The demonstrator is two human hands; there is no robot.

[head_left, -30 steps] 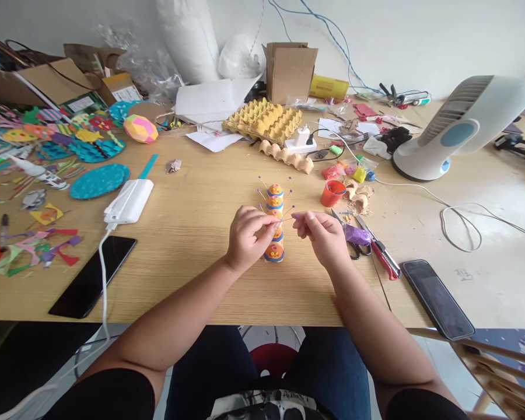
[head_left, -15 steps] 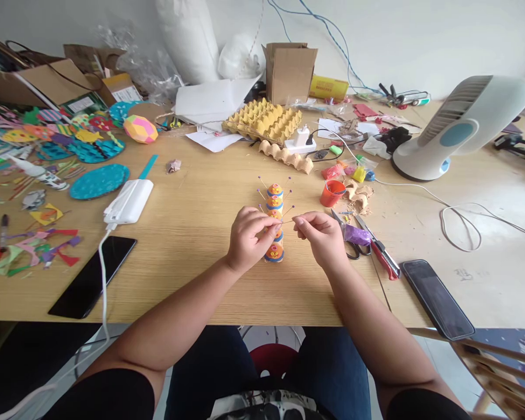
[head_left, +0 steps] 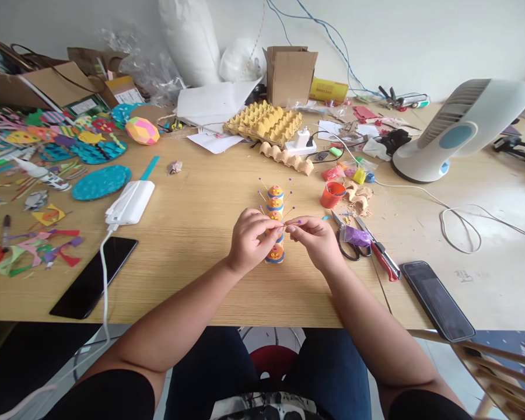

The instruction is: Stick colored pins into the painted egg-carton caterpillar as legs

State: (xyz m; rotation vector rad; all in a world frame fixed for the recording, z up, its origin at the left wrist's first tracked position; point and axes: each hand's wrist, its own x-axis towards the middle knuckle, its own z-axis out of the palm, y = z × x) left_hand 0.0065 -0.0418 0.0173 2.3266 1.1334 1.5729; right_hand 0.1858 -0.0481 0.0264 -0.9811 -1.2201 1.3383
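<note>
Wooden table [head_left: 192, 233]: right hand [head_left: 317, 240], pinching a pin [head_left: 294, 222], has moved in beside the caterpillar [head_left: 275, 198] — left hand [head_left: 247, 239] still grips it; pin tip now at its side.

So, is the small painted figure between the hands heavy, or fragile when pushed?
Probably light: the painted figure looks made of cups like the egg carton strip behind it. Its thin sticks would likely bend or snap easily. The left hand braces it while the right hand pinches one stick; it may slide otherwise.

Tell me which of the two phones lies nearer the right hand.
The phone right of the scissors; the other phone lies far left, beside the white cable.
</note>
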